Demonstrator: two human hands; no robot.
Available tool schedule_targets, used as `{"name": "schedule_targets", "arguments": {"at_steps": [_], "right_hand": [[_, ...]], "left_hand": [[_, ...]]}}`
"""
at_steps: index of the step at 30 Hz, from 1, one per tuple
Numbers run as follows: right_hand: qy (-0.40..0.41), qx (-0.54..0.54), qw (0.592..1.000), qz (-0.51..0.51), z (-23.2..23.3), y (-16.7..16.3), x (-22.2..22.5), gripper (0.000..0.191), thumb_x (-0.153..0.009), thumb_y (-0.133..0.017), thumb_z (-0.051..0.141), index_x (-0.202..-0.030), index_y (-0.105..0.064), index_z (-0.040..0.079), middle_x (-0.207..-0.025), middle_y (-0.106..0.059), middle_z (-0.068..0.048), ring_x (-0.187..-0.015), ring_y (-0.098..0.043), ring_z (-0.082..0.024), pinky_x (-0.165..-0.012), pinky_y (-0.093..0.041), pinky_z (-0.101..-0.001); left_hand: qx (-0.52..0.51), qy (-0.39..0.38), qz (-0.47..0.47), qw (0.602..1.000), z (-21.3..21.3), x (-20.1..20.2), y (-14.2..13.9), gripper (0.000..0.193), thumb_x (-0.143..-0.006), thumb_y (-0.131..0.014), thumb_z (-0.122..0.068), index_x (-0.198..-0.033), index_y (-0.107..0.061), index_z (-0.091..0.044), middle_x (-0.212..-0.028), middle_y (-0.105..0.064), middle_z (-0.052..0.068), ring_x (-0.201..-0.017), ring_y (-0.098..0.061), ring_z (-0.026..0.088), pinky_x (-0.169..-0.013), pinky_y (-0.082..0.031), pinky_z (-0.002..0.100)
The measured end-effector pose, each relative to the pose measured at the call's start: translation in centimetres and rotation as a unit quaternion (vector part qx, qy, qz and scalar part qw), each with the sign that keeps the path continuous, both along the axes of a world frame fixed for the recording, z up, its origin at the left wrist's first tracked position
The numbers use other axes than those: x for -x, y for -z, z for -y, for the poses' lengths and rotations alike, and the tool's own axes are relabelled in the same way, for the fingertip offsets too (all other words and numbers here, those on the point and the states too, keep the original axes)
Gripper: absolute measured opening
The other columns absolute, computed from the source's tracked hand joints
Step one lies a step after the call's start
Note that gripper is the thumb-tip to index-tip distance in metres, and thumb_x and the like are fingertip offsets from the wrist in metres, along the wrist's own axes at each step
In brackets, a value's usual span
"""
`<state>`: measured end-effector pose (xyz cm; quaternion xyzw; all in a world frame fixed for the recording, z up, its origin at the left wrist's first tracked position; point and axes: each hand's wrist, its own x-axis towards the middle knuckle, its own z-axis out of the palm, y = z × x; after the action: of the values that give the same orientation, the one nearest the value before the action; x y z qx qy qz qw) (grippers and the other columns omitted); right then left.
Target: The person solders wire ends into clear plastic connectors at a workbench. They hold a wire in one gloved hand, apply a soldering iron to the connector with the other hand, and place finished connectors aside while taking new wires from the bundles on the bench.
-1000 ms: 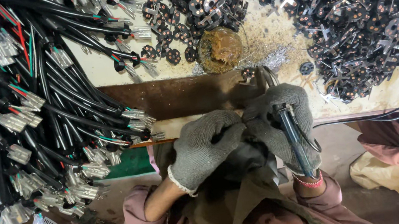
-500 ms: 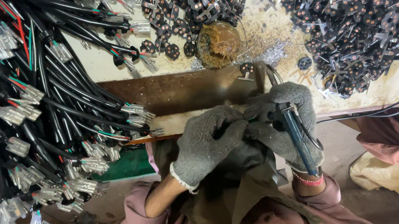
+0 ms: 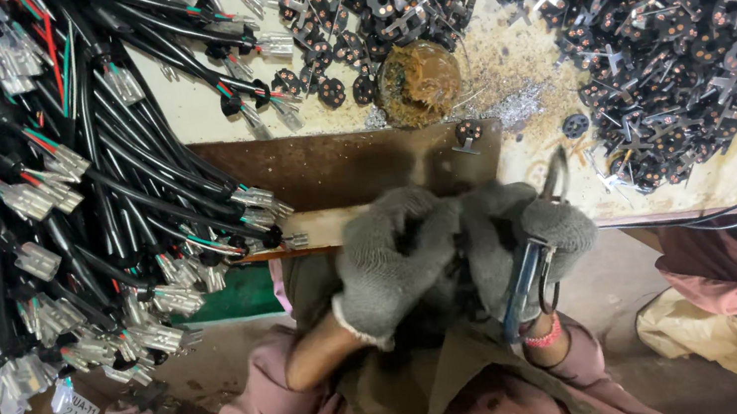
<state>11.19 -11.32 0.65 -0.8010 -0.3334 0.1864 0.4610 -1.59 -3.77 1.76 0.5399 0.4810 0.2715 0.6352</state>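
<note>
Two gloved hands meet at the near edge of a cluttered tabletop (image 3: 201,115). The right hand (image 3: 520,236), in a grey knit glove, has its fingers (image 3: 554,225) curled tight round the blue-handled pliers (image 3: 527,275), whose handles point down toward the person's lap while the metal head shows just above the glove. The left hand (image 3: 393,258), gloved alike, presses against the right, its fingers (image 3: 417,224) bunched together; what they pinch, if anything, cannot be told, as the gloves hide it. Both hands hover just in front of a rusty brown plate (image 3: 331,168) lying on the tabletop. To the left, a thick bundle of black cables (image 3: 33,195) with red, green and white wires and clear end sleeves hangs over the edge. Across the top and right lies a heap of small dark round parts (image 3: 656,5) with copper spots. Between the heaps sits a round tin (image 3: 419,82) of brownish paste, with metal shavings just beside it.
</note>
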Motion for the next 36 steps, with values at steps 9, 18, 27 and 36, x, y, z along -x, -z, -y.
{"name": "schedule_targets", "arguments": {"at_steps": [9, 18, 27, 36], "right_hand": [[-0.132, 0.048, 0.979, 0.145, -4.5, -2.6, -2.4, 0.027, -0.087, -0.082, 0.010, -0.102, -0.064, -0.003, -0.111, -0.075, -0.023, -0.096, -0.075, -0.035, -0.090, -0.056, -0.0374], [-0.206, 0.048, 0.955, 0.206, -3.8, -2.0, -3.2, 0.022, -0.083, -0.077, 0.007, -0.098, -0.063, -0.001, -0.117, -0.072, -0.022, -0.100, -0.072, -0.039, -0.090, -0.053, -0.0490], [0.057, 0.013, 0.920, -0.387, -2.5, -0.6, -2.5, 0.010, -0.091, -0.072, 0.003, -0.096, -0.065, 0.000, -0.096, -0.073, -0.018, -0.081, -0.067, -0.025, -0.077, -0.055, -0.0379], [-0.170, 0.065, 0.983, 0.018, 0.0, -0.9, -3.7, 0.042, -0.075, -0.074, 0.011, -0.113, -0.064, -0.004, -0.103, -0.069, -0.015, -0.091, -0.068, -0.028, -0.077, -0.052, -0.0358]], "left_hand": [[-0.208, 0.030, -0.184, 0.960, -8.7, 0.0, 0.1, 0.013, -0.088, -0.076, -0.013, -0.090, -0.064, -0.011, -0.077, -0.067, 0.009, -0.068, -0.070, 0.030, -0.062, -0.054, 0.039], [-0.186, 0.068, -0.176, 0.964, -9.8, 0.5, 0.0, 0.010, -0.089, -0.074, -0.014, -0.089, -0.064, -0.010, -0.073, -0.066, 0.008, -0.064, -0.069, 0.027, -0.059, -0.053, 0.039], [-0.078, 0.084, -0.165, 0.980, -8.2, 1.8, -1.7, 0.010, -0.088, -0.073, -0.016, -0.090, -0.067, -0.009, -0.071, -0.067, 0.007, -0.060, -0.070, 0.022, -0.060, -0.055, 0.035], [-0.206, 0.241, -0.135, 0.939, -6.1, 2.1, 1.1, 0.015, -0.093, -0.070, -0.021, -0.104, -0.068, -0.011, -0.098, -0.071, 0.012, -0.084, -0.070, 0.035, -0.068, -0.054, 0.046]]}}
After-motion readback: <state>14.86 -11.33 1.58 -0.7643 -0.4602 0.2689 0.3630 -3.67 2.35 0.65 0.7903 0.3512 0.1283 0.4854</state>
